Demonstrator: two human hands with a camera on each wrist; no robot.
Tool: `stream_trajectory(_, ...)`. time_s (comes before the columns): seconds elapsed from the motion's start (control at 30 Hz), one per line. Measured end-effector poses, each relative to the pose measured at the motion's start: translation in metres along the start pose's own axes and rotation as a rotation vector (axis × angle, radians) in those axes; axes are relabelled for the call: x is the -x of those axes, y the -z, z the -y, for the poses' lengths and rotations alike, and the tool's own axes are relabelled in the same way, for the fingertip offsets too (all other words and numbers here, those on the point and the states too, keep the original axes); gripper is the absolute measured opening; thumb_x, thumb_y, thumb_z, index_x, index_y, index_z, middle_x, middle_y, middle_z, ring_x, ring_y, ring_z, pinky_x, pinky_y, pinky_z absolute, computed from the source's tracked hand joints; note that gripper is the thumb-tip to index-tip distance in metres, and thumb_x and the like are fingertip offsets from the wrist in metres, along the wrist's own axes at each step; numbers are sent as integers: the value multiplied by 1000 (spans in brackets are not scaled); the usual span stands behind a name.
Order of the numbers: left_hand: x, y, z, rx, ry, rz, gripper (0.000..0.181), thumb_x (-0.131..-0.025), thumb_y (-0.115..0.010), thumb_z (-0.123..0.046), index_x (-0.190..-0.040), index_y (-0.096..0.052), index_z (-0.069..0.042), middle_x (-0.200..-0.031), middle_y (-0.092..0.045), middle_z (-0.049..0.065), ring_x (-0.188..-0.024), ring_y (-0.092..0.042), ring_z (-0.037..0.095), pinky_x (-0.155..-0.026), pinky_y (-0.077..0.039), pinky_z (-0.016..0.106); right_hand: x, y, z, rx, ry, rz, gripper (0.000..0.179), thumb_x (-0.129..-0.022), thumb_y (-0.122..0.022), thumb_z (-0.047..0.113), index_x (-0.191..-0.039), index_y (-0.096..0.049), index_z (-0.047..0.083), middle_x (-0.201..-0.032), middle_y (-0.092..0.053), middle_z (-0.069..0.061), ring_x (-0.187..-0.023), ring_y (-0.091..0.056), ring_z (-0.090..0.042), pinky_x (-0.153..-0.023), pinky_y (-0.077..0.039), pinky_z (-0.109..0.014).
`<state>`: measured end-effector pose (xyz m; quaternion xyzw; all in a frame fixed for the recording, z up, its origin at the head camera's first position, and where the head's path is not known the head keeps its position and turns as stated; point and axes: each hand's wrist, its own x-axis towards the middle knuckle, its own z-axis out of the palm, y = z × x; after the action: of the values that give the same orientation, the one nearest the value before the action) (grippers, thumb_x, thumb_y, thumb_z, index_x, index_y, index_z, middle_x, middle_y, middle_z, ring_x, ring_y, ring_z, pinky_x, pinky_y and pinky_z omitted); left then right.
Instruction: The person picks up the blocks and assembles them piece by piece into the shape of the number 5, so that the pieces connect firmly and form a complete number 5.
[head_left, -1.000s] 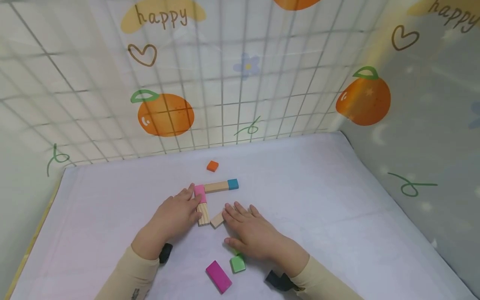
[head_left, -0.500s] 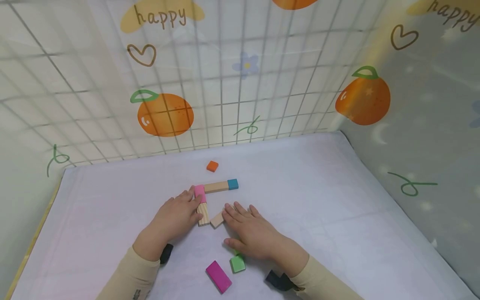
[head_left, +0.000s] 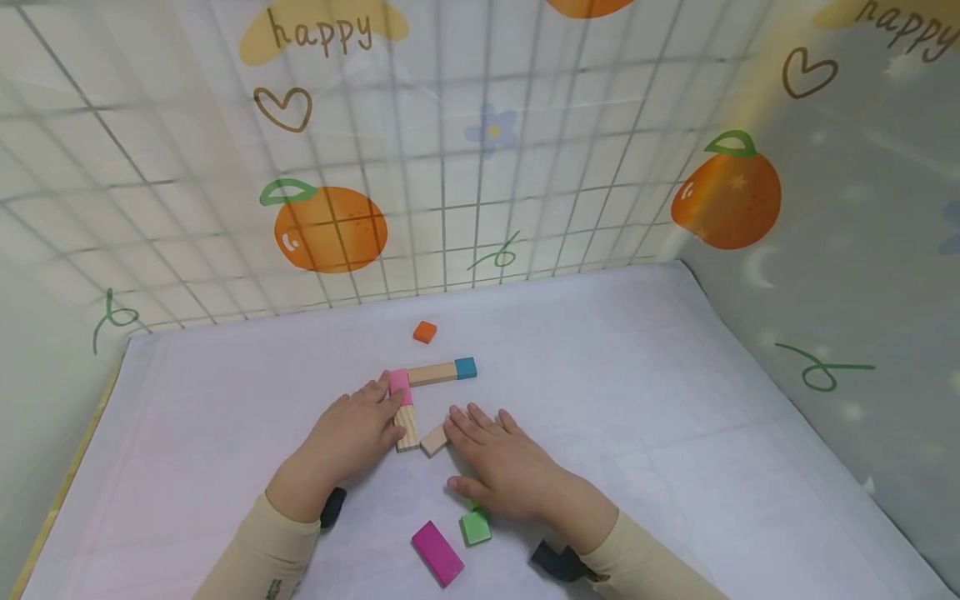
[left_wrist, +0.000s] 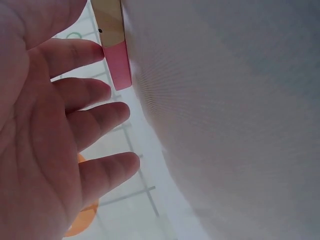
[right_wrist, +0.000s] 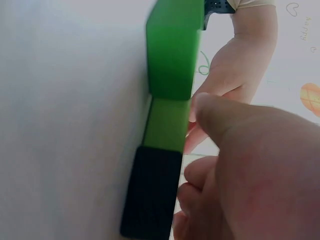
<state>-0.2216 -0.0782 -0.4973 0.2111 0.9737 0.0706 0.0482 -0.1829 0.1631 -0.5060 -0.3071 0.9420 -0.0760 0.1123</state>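
Observation:
My left hand (head_left: pixel 354 433) rests with fingers extended along the left side of a pink block (head_left: pixel 401 387) and a striped wooden block (head_left: pixel 406 428) laid end to end. In the left wrist view the index fingertip meets the pink block (left_wrist: pixel 118 65) and the palm holds nothing. My right hand (head_left: pixel 504 463) lies palm down, its straight fingers covering part of a slanted plain wooden block (head_left: pixel 434 439). Below its thumb is a light green block (head_left: pixel 476 528), with another green one mostly hidden. The right wrist view shows a green block (right_wrist: pixel 172 60), a lighter green one (right_wrist: pixel 167 125) and a dark block (right_wrist: pixel 152 192) in a row.
A long wooden block (head_left: pixel 432 374) extends right from the pink one, ending at a blue block (head_left: pixel 466 367). Farther back lies an orange block (head_left: pixel 425 332); a magenta block (head_left: pixel 437 553) is near the front. Printed curtains (head_left: pixel 585 200) stand behind the white tabletop (head_left: pixel 675 433).
The left hand has shifted very slightly, its fingertips drawing down a little along the pink block. The right hand and the blocks stay where they were.

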Motion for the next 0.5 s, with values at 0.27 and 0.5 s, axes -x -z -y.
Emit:
stream_trajectory(0.27,5,4,2,26,32,16,61,-91,-58,-41,-143,-42,-13,-155,-29,8,-140,-33,26,-108,-34,52,1,5,-1,-18,-24,-11,78,-90,-45,61,-152,-20,21,-159,-13,3,-147,-9,-21,-115,-12,-58)
stream_trajectory(0.5,19,17,-15,-31,-49,-20,56,-92,-56,-42,-140,-47,-14,-152,-34,8,-140,-33,26,-107,-35,53,9,31,-25,-33,-125,-96,72,-93,-48,54,-150,-24,18,-158,-16,2,-147,-10,-22,-115,-12,-57)
